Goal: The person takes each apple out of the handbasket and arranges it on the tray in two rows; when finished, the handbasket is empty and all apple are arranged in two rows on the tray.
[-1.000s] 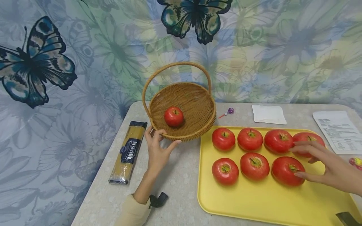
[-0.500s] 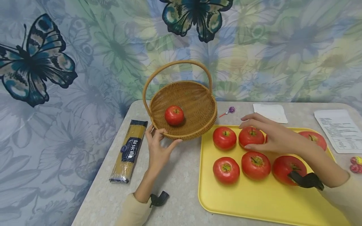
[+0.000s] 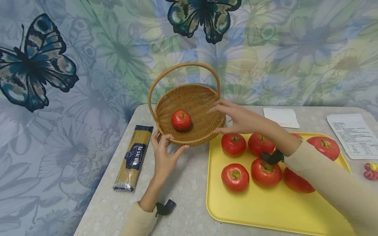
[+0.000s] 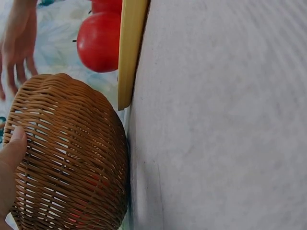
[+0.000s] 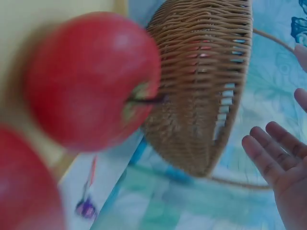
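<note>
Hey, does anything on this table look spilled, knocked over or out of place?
Nothing stands out. One apple sits in the upright basket, the rest lie in rows on the yellow tray, and the spaghetti pack lies flat beside it.

Round wicker basket (image 3: 203, 108) with arched handle, tilted toward the viewer, stands just left of the yellow tray (image 3: 265, 209). One red apple (image 3: 181, 120) lies inside it, stem up.

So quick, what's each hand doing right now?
Left hand: holds the wicker basket by its rim.
Right hand: open, empty, over the basket's edge.
</note>
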`<state>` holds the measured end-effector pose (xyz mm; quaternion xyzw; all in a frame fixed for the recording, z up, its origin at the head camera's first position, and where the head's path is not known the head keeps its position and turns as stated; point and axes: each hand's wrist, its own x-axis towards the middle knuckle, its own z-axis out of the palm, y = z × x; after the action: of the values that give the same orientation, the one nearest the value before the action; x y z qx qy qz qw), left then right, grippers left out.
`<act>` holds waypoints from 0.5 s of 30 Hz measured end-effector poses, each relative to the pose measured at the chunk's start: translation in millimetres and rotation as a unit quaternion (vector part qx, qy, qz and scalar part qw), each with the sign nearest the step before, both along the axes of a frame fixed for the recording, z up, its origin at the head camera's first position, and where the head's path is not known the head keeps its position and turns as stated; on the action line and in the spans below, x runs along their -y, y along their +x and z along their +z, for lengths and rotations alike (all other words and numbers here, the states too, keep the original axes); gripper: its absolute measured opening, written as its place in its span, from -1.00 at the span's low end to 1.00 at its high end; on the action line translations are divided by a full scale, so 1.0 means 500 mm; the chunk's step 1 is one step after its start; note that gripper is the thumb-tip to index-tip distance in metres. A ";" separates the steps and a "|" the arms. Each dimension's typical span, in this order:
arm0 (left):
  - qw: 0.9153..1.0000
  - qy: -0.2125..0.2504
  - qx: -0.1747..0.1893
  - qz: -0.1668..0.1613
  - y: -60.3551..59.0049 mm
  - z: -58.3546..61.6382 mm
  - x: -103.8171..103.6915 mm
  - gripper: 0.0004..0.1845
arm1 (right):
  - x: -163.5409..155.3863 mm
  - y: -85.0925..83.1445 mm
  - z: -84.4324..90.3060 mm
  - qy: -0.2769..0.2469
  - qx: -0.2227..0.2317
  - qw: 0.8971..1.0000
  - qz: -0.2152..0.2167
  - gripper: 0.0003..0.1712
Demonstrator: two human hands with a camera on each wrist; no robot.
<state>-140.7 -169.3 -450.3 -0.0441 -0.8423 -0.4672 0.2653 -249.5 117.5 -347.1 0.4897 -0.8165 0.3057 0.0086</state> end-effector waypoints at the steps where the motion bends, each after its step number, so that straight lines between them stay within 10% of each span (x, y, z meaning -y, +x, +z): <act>1: 1.000 -0.003 0.000 0.000 0.000 0.001 0.001 -0.44 | 0.019 -0.011 0.002 0.010 0.014 1.000 0.003 -0.33; 11: 1.000 -0.006 -0.002 0.007 0.002 0.004 -0.002 -0.43 | 0.197 -0.108 -0.036 0.081 0.114 0.990 0.013 -0.20; 15: 1.000 0.003 -0.004 0.002 0.019 0.039 -0.025 -0.46 | 0.243 -0.120 -0.055 0.101 0.145 0.984 0.011 -0.17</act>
<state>-131.0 -157.0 -430.6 -0.0434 -0.8397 -0.4692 0.2698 -309.7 -4.2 -374.6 0.4479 -0.8302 0.2897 -0.1624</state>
